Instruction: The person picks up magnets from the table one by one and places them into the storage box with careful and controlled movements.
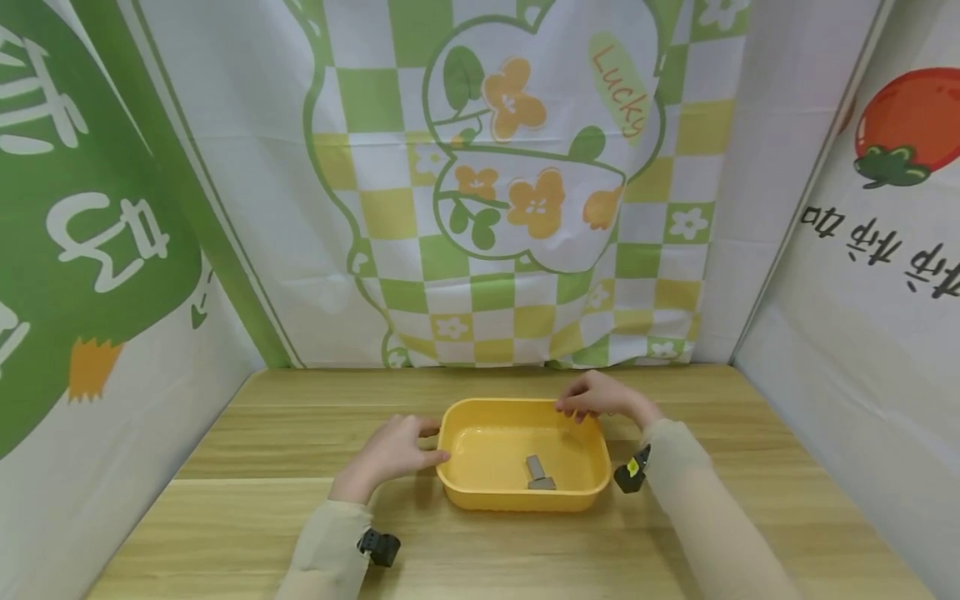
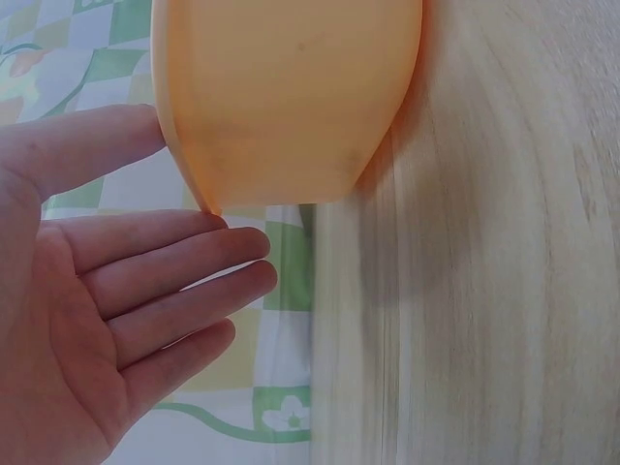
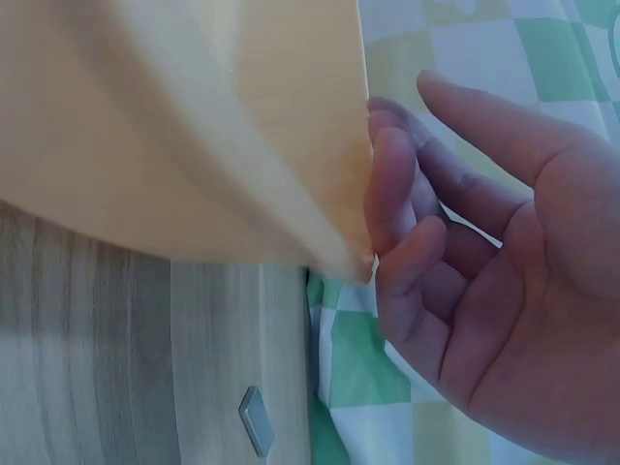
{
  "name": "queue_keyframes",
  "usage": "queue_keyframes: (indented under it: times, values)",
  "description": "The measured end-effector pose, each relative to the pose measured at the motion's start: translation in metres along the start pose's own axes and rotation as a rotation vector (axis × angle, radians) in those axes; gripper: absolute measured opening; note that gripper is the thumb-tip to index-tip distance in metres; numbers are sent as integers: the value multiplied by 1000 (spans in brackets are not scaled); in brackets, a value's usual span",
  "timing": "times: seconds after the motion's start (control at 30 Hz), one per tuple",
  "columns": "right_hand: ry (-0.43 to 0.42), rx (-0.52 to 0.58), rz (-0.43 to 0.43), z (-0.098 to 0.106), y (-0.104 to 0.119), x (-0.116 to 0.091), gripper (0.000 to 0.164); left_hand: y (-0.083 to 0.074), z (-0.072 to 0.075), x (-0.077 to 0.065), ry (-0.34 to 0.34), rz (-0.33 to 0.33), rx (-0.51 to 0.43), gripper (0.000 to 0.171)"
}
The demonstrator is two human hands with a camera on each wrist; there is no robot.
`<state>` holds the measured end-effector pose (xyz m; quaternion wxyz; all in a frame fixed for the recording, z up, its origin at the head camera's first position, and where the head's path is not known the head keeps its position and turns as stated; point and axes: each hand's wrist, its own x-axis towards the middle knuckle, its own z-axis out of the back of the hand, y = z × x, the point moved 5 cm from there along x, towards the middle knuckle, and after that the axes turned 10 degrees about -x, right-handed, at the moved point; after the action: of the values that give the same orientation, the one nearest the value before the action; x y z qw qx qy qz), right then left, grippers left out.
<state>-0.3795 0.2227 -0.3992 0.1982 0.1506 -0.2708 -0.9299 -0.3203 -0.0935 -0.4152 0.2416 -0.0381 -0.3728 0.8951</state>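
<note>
A yellow plastic basin (image 1: 491,498) stands on the wooden table. Inside, near its front, two small grey oblong pieces (image 1: 536,469) lie against each other in a T shape. My left hand (image 1: 393,450) is at the basin's left side. In the left wrist view its fingers (image 2: 170,266) are nearly straight, thumb tip and index fingertip touching the rim. At the back right corner is my right hand (image 1: 600,395), its fingertips right at the rim. The right wrist view shows its fingers (image 3: 392,189) loosely bent, the thumb apart and nothing between them.
Another small grey piece (image 3: 257,421) lies on the wood beyond the basin in the right wrist view. Behind the table (image 1: 247,533) hangs a green-and-white checked cloth (image 1: 525,308). Printed white cloths stand along its left and right sides.
</note>
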Motion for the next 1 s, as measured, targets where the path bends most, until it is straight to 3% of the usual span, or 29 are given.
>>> queue_keyframes:
  times: [0.6, 1.0]
  values:
    - [-120, 64, -11, 11, -24, -16, 35, -1, 1, 0, -5, 1, 11, 48]
    - [-154, 85, -20, 16, -45, -23, 40, -1, 0, -1, -6, -7, -1, 48]
